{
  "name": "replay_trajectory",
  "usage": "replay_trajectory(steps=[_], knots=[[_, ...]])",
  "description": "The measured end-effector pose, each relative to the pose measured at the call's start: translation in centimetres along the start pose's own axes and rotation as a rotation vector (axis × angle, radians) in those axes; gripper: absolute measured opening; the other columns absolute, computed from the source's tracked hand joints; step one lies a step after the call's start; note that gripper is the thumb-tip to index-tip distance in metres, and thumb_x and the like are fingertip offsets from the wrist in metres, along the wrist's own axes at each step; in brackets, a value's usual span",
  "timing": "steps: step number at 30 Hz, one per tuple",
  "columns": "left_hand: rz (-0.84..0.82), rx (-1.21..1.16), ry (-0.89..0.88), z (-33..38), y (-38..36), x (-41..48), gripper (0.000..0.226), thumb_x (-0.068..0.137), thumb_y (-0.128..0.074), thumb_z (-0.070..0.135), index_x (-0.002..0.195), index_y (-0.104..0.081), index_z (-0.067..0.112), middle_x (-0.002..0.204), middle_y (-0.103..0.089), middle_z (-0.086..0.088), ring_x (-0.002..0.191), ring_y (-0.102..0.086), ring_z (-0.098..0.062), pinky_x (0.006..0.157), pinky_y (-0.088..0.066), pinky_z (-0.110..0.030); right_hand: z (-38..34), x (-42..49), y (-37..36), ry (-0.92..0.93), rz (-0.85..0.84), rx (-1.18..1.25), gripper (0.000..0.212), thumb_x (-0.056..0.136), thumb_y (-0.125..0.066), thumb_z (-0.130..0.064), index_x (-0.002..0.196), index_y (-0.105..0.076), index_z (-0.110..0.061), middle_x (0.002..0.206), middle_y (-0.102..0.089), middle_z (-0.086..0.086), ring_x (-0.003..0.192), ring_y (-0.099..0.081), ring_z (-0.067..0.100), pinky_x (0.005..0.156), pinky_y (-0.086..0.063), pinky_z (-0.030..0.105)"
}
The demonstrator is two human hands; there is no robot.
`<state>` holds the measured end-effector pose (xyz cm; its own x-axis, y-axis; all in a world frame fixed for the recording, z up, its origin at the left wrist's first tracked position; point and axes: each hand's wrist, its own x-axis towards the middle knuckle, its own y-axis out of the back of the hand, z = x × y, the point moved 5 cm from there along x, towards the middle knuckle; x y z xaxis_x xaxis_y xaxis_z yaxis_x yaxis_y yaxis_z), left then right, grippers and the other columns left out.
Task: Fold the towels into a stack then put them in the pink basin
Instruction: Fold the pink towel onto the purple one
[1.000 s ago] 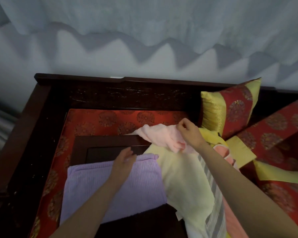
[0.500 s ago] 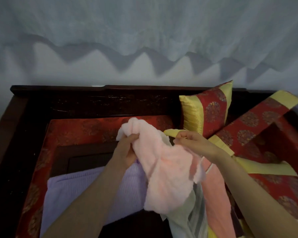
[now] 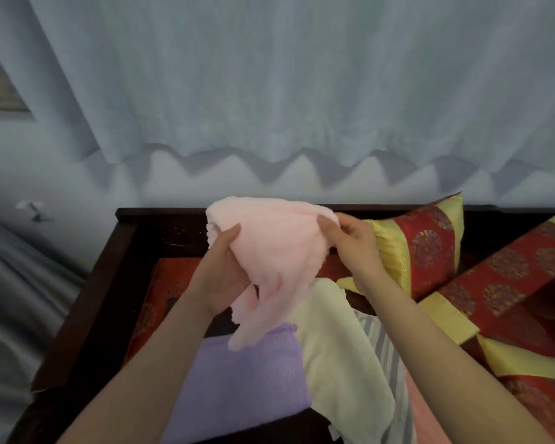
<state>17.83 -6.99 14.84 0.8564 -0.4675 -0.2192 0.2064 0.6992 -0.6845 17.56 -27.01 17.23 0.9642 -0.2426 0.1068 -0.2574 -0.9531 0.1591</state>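
Head view: I have both hands, left hand (image 3: 220, 277) and right hand (image 3: 354, 245), fingers pinched on the pink towel (image 3: 276, 261), bunched midair above the purple towel (image 3: 244, 379). Risk: corners misfound, crooked fold.

Folded towel (image 3: 237, 379) left — loose towel (image 3: 337, 354) right.
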Motion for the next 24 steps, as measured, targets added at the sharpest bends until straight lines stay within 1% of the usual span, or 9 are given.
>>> replay_trajectory(steps=[3, 4, 6, 8, 11, 14, 18, 21, 24], knots=[[-0.018, 0.048, -0.029, 2.3, -0.1, -0.9, 0.063, 0.073, -0.071, 0.034, 0.131, -0.053, 0.017, 0.130, -0.062, -0.008, 0.118, -0.060, -0.023, 0.087, -0.055, -0.039, -2.0, 1.5, -0.3, -0.049, 0.042, 0.046, 0.026, 0.094, -0.052, -0.031, 0.085, -0.067, -0.012, 0.083, -0.064, -0.001, 0.077, -0.057, 0.016, 0.069, -0.045, 0.034], [-0.002, 0.057, -0.074, 3.1, 0.0, -1.0, 0.066, 0.074, -0.072, 0.029, 0.135, -0.050, 0.019, 0.132, -0.060, -0.008, 0.120, -0.058, -0.024, 0.090, -0.054, -0.040, -2.8, 1.9, -0.5, -0.062, 0.043, 0.049, 0.025, 0.096, -0.050, -0.032, 0.087, -0.068, -0.017, 0.088, -0.069, -0.002, 0.080, -0.062, 0.017, 0.069, -0.050, 0.031], [0.083, 0.062, -0.164, 4.9, 0.9, -1.1, 0.052, 0.084, -0.062, 0.020, 0.135, -0.050, 0.022, 0.130, -0.062, -0.007, 0.116, -0.060, -0.023, 0.094, -0.051, -0.042, -4.0, 2.9, -0.3, -0.095, 0.075, 0.075, 0.024, 0.098, -0.048, -0.031, 0.084, -0.065, -0.020, 0.080, -0.067, -0.002, 0.071, -0.061, 0.013, 0.052, -0.047, 0.018], [0.215, 0.053, -0.189, 6.5, 2.7, -1.6, 0.042, 0.087, -0.059, 0.020, 0.129, -0.056, 0.018, 0.125, -0.064, -0.007, 0.102, -0.066, -0.018, 0.087, -0.054, -0.035, -5.2, 4.0, 0.8, -0.132, 0.147, 0.085, 0.022, 0.096, -0.052, -0.030, 0.082, -0.062, -0.018, 0.074, -0.062, -0.002, 0.065, -0.056, 0.013, 0.039, -0.040, 0.013], [0.422, 0.150, -0.213, 8.9, 6.1, -2.8, 0.018, 0.089, -0.060, 0.023, 0.106, -0.065, 0.019, 0.106, -0.069, -0.002, 0.083, -0.067, -0.011, 0.069, -0.057, -0.028, -6.2, 5.9, 3.3, -0.107, 0.259, 0.002, 0.024, 0.088, -0.064, -0.030, 0.075, -0.058, -0.011, 0.067, -0.053, 0.001, 0.069, -0.051, 0.017, 0.044, -0.040, 0.016], [0.529, 0.310, -0.246, 11.3, 7.4, -3.3, 0.003, 0.089, -0.061, 0.025, 0.091, -0.061, 0.027, 0.092, -0.065, 0.005, 0.081, -0.060, -0.009, 0.066, -0.049, -0.027, -7.0, 6.5, 4.2, -0.086, 0.277, 0.010, 0.034, 0.080, -0.073, -0.031, 0.058, -0.051, -0.017, 0.063, -0.047, -0.002, 0.063, -0.043, 0.014, 0.057, -0.038, 0.027], [0.470, 0.358, -0.240, 14.2, 6.4, -3.7, 0.016, 0.085, -0.064, 0.026, 0.100, -0.059, 0.029, 0.093, -0.063, 0.005, 0.081, -0.060, -0.010, 0.067, -0.051, -0.029, -9.3, 5.1, 4.6, -0.001, 0.288, 0.022, 0.041, 0.077, -0.075, -0.026, 0.051, -0.044, -0.022, 0.049, -0.038, -0.012, 0.049, -0.033, 0.007, 0.050, -0.030, 0.023], [0.360, 0.359, -0.269, 14.9, 5.2, -5.8, 0.028, 0.086, -0.062, 0.024, 0.113, -0.058, 0.025, 0.094, -0.066, 0.003, 0.073, -0.067, -0.007, 0.064, -0.057, -0.024, -9.5, 1.7, 5.8, 0.019, 0.233, 0.067, 0.020, 0.076, -0.075, -0.022, 0.066, -0.058, -0.018, 0.067, -0.053, -0.002, 0.063, -0.048, 0.011, 0.059, -0.039, 0.028], [0.278, 0.402, -0.248, 12.1, 5.3, -9.7, 0.032, 0.076, -0.069, 0.029, 0.106, -0.063, 0.021, 0.098, -0.070, 0.001, 0.075, -0.069, -0.006, 0.062, -0.059, -0.025, -6.3, -3.6, 7.0, -0.007, 0.078, 0.018, 0.013, 0.079, -0.071, -0.007, 0.074, -0.059, -0.010, 0.078, -0.050, 0.012, 0.074, -0.049, 0.021, 0.068, -0.041, 0.034]])
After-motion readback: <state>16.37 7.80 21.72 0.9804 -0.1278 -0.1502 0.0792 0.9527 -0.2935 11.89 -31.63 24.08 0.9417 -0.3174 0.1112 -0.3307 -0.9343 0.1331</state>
